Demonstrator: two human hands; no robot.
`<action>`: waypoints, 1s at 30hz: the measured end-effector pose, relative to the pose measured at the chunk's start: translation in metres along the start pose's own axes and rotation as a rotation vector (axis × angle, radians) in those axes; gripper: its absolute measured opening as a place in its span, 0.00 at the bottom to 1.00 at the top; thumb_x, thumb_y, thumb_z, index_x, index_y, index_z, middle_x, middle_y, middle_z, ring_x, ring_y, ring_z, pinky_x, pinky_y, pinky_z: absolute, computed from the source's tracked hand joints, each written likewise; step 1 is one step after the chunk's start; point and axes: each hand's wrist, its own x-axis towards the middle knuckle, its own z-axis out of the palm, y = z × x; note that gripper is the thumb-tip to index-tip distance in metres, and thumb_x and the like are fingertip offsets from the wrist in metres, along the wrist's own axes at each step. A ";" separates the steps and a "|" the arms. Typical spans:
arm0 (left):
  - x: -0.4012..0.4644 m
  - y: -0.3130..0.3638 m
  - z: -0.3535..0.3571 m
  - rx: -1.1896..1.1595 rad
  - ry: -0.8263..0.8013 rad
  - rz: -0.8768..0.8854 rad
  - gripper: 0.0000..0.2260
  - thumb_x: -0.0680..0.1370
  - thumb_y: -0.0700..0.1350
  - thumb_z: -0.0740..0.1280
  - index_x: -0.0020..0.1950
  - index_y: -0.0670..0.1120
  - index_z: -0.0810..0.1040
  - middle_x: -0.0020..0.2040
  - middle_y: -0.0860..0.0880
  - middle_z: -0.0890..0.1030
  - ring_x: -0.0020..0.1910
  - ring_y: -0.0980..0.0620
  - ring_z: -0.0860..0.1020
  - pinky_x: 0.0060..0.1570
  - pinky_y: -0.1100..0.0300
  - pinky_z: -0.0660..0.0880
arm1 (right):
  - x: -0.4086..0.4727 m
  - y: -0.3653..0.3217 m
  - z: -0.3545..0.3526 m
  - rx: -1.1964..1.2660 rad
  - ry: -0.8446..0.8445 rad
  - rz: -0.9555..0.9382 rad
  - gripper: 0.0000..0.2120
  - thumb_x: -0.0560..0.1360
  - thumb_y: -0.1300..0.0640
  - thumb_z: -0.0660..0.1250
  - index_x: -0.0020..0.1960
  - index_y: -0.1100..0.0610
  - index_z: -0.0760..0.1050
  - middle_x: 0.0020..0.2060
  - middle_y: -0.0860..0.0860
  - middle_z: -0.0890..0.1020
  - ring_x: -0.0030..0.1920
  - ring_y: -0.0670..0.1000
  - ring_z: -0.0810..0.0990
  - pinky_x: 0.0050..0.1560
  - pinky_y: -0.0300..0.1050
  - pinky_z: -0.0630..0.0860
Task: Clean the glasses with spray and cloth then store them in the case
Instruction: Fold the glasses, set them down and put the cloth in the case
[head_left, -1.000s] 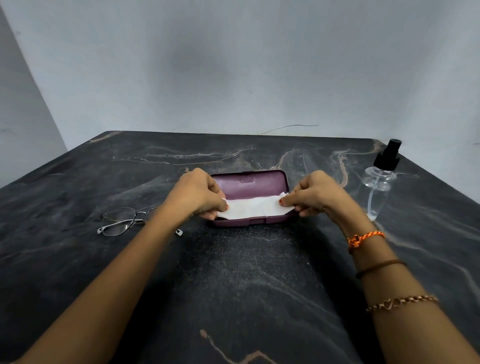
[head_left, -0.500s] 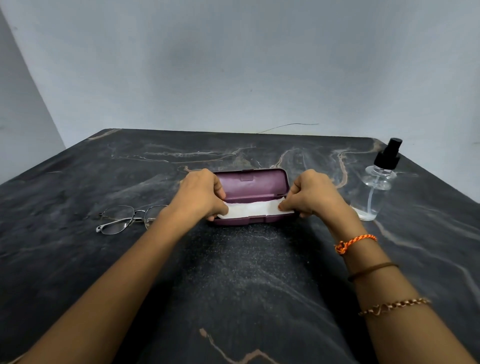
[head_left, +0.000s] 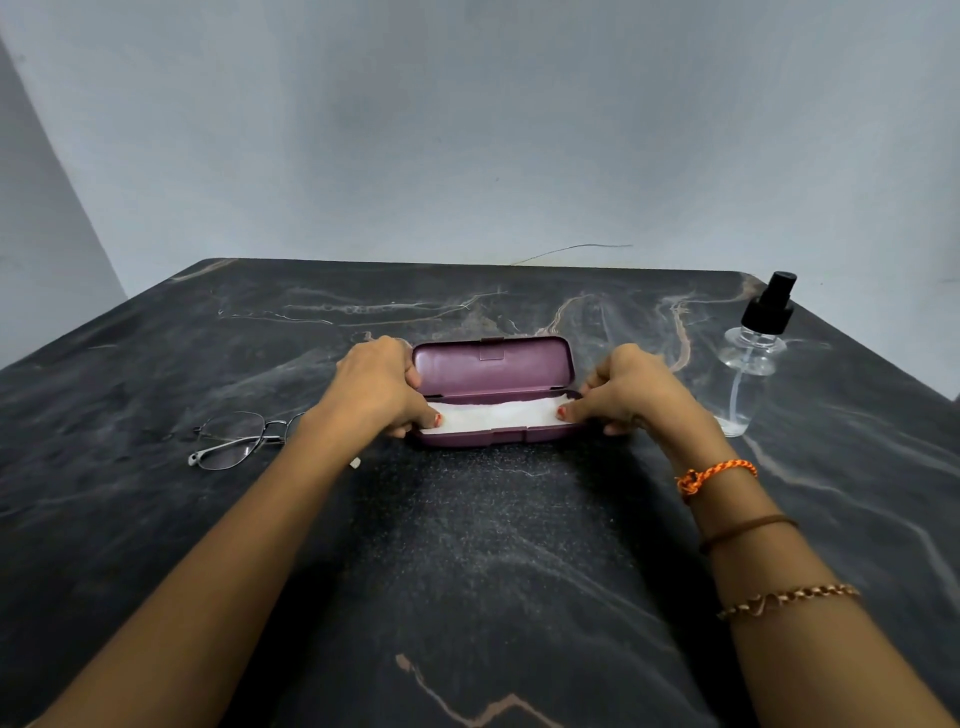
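Dark marble tabletop (head_left: 467, 561) with pale veins fills the view, backed by a plain grey wall. At the centre sits the maroon glasses case (head_left: 493, 387), lid open and standing up toward 12 o'clock. A white cleaning cloth (head_left: 496, 414) lies folded flat in the tray.

The left hand (head_left: 376, 387) holds the case's 9 o'clock end, fingers curled, the thumb tip pressing the cloth's edge. The right hand (head_left: 626, 392) mirrors it at the 3 o'clock end, fingers curled, one fingertip on the cloth.

The wire-frame glasses (head_left: 234, 439) lie on the table at 9 o'clock of the case, partly hidden behind the left forearm. The clear spray bottle (head_left: 753, 364) with a black pump stands upright at 3 o'clock, well apart.

Handling judgement: the cloth is light and limp; pinch one corner and lift. The glasses appear thin and fragile; take them by the bridge or a temple, not the lenses. The bottle likely tips easily; grip its body.
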 end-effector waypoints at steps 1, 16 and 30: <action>0.000 0.000 0.000 0.000 -0.001 -0.003 0.15 0.63 0.38 0.77 0.37 0.45 0.71 0.26 0.49 0.76 0.12 0.60 0.71 0.12 0.72 0.64 | 0.001 0.001 0.000 0.005 -0.008 0.007 0.14 0.63 0.61 0.76 0.29 0.58 0.70 0.29 0.54 0.75 0.27 0.50 0.74 0.27 0.40 0.75; -0.006 0.003 0.004 0.132 0.060 0.079 0.05 0.70 0.38 0.71 0.43 0.42 0.78 0.28 0.51 0.74 0.37 0.48 0.78 0.39 0.60 0.69 | 0.002 0.000 0.008 -0.103 0.082 -0.070 0.11 0.68 0.56 0.72 0.35 0.61 0.72 0.36 0.58 0.81 0.26 0.53 0.77 0.38 0.50 0.80; -0.003 0.003 0.009 0.175 0.090 0.094 0.10 0.70 0.34 0.66 0.50 0.43 0.78 0.35 0.54 0.67 0.42 0.51 0.69 0.40 0.61 0.64 | 0.003 -0.002 0.004 -0.085 0.015 -0.031 0.09 0.67 0.62 0.72 0.42 0.63 0.73 0.43 0.60 0.79 0.26 0.52 0.76 0.32 0.45 0.79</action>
